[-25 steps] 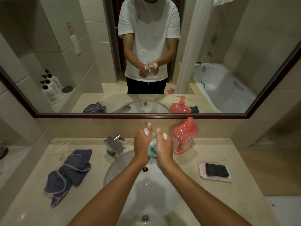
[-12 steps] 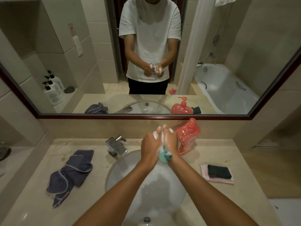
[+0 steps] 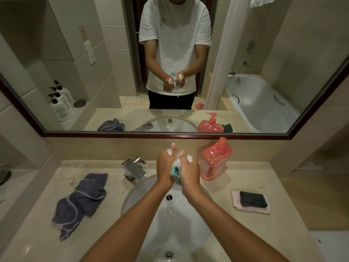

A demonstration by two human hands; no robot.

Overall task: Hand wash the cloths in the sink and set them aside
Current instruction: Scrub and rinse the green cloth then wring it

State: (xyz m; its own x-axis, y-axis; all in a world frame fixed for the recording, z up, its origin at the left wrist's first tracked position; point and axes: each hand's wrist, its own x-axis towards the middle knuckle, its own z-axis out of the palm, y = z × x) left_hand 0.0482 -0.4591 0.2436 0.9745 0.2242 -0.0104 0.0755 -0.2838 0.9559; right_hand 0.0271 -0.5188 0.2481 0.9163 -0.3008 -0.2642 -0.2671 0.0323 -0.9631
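A small teal cloth (image 3: pixel 175 170) is squeezed between my two hands above the back of the white sink (image 3: pixel 175 214). My left hand (image 3: pixel 166 165) grips it from the left and my right hand (image 3: pixel 188 171) grips it from the right. White soap foam covers my fingers. Most of the cloth is hidden between my palms. A crumpled dark blue cloth (image 3: pixel 81 201) lies on the counter left of the sink. A folded pink cloth (image 3: pixel 237 203) with a black cloth (image 3: pixel 253 199) on top lies on the counter to the right.
A chrome tap (image 3: pixel 135 168) stands at the sink's back left. A red pump bottle of soap (image 3: pixel 215 159) stands at the back right, close to my right hand. A wide mirror (image 3: pixel 94 63) hangs above the beige counter (image 3: pixel 236 233).
My hands have kept rubbing the teal cloth together, shifting slightly back and forth above the sink. More of the cloth shows below my palms than one second ago.
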